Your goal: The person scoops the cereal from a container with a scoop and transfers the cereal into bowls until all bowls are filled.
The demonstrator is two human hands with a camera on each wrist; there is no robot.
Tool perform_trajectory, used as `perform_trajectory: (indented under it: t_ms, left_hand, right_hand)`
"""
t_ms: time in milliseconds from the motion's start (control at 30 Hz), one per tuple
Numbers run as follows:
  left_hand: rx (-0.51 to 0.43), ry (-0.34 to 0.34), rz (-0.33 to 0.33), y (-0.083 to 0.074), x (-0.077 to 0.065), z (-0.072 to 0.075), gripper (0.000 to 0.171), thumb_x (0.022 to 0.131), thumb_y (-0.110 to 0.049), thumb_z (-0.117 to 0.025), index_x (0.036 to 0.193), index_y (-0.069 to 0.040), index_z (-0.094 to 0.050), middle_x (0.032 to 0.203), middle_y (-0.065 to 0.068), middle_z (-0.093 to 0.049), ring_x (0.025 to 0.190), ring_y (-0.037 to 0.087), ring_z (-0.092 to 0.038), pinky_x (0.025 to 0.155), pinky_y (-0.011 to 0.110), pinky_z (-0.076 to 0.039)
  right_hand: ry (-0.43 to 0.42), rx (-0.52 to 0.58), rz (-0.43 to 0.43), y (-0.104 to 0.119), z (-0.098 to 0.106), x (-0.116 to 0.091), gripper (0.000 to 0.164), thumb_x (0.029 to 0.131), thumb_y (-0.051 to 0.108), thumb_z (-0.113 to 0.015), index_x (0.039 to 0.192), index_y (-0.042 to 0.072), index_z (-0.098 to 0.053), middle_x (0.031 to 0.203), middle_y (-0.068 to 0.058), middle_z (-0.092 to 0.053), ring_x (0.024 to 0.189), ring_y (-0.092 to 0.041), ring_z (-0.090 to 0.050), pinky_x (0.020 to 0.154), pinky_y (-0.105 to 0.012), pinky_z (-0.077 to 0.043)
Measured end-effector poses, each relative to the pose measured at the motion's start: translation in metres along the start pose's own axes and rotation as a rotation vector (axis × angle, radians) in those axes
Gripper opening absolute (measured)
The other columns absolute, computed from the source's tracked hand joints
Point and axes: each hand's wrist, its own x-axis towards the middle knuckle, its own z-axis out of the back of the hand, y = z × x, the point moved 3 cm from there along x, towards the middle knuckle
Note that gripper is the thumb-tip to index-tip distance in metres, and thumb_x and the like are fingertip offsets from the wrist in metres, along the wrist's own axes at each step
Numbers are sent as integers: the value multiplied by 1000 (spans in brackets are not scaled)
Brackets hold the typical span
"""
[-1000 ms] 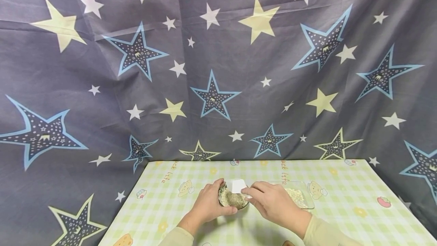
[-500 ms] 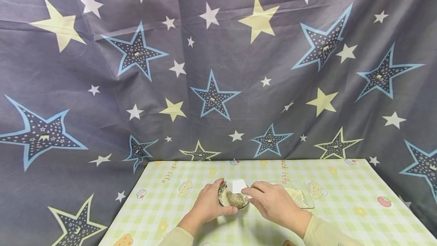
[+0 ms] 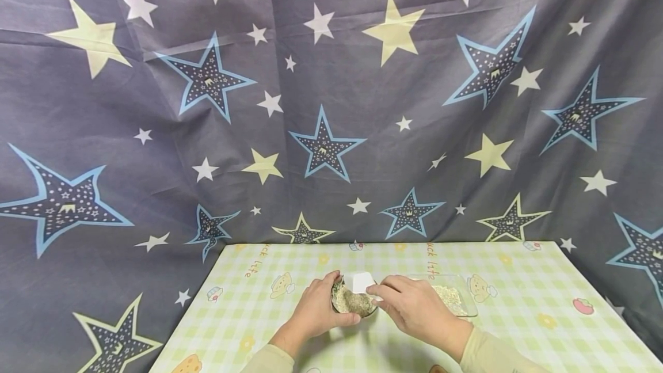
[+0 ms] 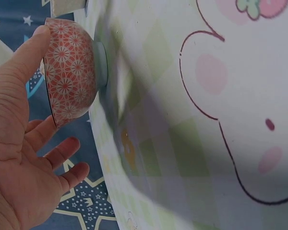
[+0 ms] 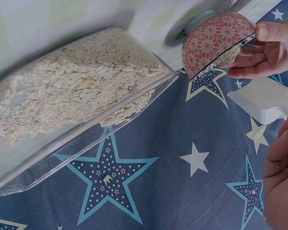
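A red bowl with a white flower pattern [image 4: 69,72] stands on the table in front of me, with flakes like oats [image 3: 342,299] inside. A darker patch among them may be shadow. My left hand [image 3: 316,307] holds the bowl by its rim, thumb on the near side and fingers on the far side. Over the bowl, my right hand [image 3: 411,308] grips a white scoop [image 5: 261,98] by its handle. The scoop is tilted, and whether anything lies in it is hidden. Its handle is mostly covered by my fingers in the head view.
A clear rectangular container [image 5: 134,103] of oat-like flakes [image 5: 81,79] stands right of the bowl, partly behind my right hand in the head view. A green checked cloth [image 3: 518,327] covers the table. A dark star-printed curtain [image 3: 331,85] hangs behind it.
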Motion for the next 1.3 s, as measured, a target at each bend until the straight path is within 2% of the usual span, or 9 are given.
perform_trajectory:
  t_ms: [100, 300, 433, 633, 733, 867, 1000, 1200, 1300]
  left_hand:
    - [-3, 0, 0, 0, 0, 0, 115, 74, -63, -92, 161, -8, -42, 147, 16, -63, 131, 40, -59, 107, 63, -54]
    - [1, 0, 3, 0, 0, 0, 115, 74, -63, -92, 161, -8, -42, 146, 15, -63, 130, 39, -60, 106, 63, -55]
    - [1, -3, 2, 0, 0, 0, 116, 73, -63, -93, 162, -8, -42, 145, 16, -64, 129, 38, -60, 106, 63, -55]
    - [2, -9, -4, 0, 1, -1, 117, 72, -64, -93, 161, -8, -42, 146, 15, -65, 130, 39, -60, 108, 63, -54]
    - [-2, -12, -3, 0, 1, -2, 117, 72, -64, -93, 161, -7, -43, 146, 16, -64, 130, 39, -60, 109, 63, -53]
    - [-7, -19, -4, -1, 0, -1, 116, 72, -63, -94, 161, -7, -44, 146, 18, -64, 130, 39, -60, 109, 64, -53]
    - [-8, -26, -3, -2, 0, -1, 117, 71, -64, -93, 161, -8, -44, 146, 18, -63, 131, 40, -60, 111, 64, -52]
    - [0, -41, -11, -1, 2, -2, 118, 69, -64, -94, 160, -7, -45, 146, 17, -64, 130, 38, -60, 112, 63, -52]
    - [4, -41, -9, 0, 2, -3, 118, 69, -64, -94, 161, -7, -44, 146, 16, -64, 130, 37, -60, 113, 62, -51]
  right_hand:
    - [-2, -3, -2, 0, 0, 0, 39, 116, 40, -41, 117, 22, -76, 99, 9, -71, 77, -3, -68, 64, -18, -59]
    - [-34, 5, 18, 0, -1, 0, 35, 115, 38, -46, 117, 21, -76, 98, 9, -70, 76, -3, -68, 64, -18, -59]
    - [-12, 11, -1, -1, 0, -1, 33, 115, 37, -47, 117, 21, -76, 98, 9, -71, 75, -2, -67, 64, -17, -59]
    - [-18, 17, -5, -3, 3, -3, 17, 104, 26, -67, 118, 20, -77, 98, 9, -71, 77, -3, -68, 65, -19, -59]
    - [-28, 10, -4, -4, 4, -4, 19, 109, 29, -62, 117, 20, -76, 98, 9, -71, 78, -5, -70, 65, -20, -60]
    - [-32, 5, -22, -7, 4, -7, 36, 116, 37, -44, 116, 20, -76, 98, 9, -71, 80, -6, -70, 67, -23, -61]
    - [-39, 25, -49, -9, 7, -9, 33, 115, 36, -47, 115, 19, -76, 97, 9, -71, 78, -5, -70, 66, -23, -60]
    - [-60, 55, -114, -16, 11, -14, 20, 109, 30, -63, 115, 18, -77, 97, 10, -74, 73, -4, -68, 64, -22, -58]
    - [-77, 59, -136, -20, 14, -18, 20, 108, 30, -64, 114, 17, -78, 96, 11, -74, 69, -2, -64, 63, -21, -57]
